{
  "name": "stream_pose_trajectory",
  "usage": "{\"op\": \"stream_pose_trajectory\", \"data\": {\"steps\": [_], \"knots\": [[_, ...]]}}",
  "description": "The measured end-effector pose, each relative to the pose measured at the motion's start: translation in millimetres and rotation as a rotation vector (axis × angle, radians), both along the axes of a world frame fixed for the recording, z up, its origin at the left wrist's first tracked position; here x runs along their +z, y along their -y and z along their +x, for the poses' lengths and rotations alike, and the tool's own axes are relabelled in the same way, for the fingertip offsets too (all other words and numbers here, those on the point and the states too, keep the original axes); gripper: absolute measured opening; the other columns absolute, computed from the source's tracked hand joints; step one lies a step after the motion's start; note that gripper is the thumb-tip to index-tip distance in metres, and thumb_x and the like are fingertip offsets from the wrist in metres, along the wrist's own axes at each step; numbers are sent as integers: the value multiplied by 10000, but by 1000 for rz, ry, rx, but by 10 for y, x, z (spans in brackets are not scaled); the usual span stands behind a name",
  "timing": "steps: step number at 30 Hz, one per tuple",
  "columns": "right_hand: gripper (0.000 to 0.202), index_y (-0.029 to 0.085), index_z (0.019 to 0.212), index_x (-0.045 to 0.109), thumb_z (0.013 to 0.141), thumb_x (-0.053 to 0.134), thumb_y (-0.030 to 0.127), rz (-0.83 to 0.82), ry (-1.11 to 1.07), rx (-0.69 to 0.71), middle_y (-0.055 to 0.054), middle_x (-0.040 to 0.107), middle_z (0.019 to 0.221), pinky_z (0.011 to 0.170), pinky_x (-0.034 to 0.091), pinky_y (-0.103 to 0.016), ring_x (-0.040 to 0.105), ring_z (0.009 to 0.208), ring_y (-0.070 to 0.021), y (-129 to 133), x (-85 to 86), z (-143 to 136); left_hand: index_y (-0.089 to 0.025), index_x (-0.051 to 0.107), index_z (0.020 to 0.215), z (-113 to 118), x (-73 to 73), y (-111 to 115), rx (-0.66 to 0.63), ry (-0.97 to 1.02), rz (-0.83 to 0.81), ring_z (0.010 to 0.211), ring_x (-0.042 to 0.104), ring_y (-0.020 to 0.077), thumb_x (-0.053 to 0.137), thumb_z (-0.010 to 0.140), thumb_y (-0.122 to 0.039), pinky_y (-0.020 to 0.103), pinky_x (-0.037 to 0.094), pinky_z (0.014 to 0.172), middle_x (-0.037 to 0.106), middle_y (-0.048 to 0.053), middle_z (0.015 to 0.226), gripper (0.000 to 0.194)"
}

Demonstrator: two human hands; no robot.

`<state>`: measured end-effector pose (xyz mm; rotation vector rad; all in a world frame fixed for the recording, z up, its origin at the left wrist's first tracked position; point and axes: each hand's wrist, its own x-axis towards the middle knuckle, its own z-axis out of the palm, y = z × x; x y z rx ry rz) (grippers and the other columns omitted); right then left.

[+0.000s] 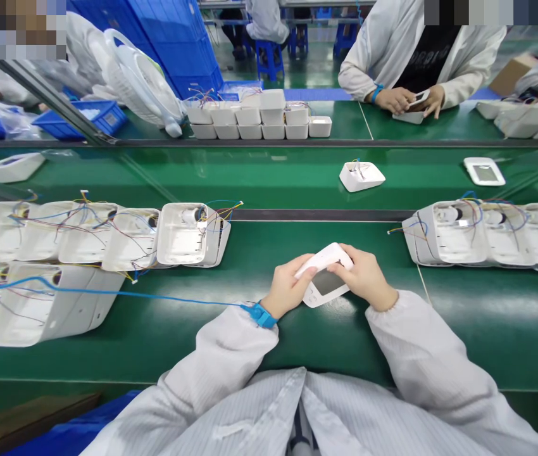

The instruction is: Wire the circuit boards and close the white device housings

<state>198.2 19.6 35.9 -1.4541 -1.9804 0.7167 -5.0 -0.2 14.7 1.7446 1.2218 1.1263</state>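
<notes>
Just right of the view's middle, a white device (315, 297) with a grey screen is held above the green table. My left hand (288, 288), with a blue wrist strap, grips its left side. My right hand (366, 275) has its fingers wrapped round the right side, thumb near the screen. Both hands also touch a white upper part (328, 254) of the device; whether that is a separate piece I cannot tell. A blue cord (155, 296) runs left from the strap.
White housings with wires (188, 234) line the left, and more housings (459, 234) stand on the right. A raised strip (250, 177) beyond carries a housing (361, 177) and a screen panel (484, 171). Across it, a person's hands work on a similar part.
</notes>
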Motion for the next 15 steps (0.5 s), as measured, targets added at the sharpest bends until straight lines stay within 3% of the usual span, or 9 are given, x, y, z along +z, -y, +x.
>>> {"op": "stream_pose_trajectory", "data": {"steps": [7, 15], "knots": [[387, 204, 1045, 692, 854, 628, 534, 23, 41, -14, -60, 731, 955, 747, 496, -326, 681, 828, -242, 21, 66, 24, -192, 665, 1164, 16, 23, 46, -30, -43, 8, 880, 690, 179, 510, 952, -383, 258, 529, 764, 732, 47, 1055, 325], [429, 213, 1180, 647, 881, 592, 515, -10, -79, 12, -69, 707, 1108, 853, 509, -366, 666, 980, -260, -34, -44, 34, -188, 667, 1170, -18, -17, -20, -33, -13, 9, 934, 686, 194, 529, 946, -391, 287, 528, 839, 726, 56, 1086, 332]]}}
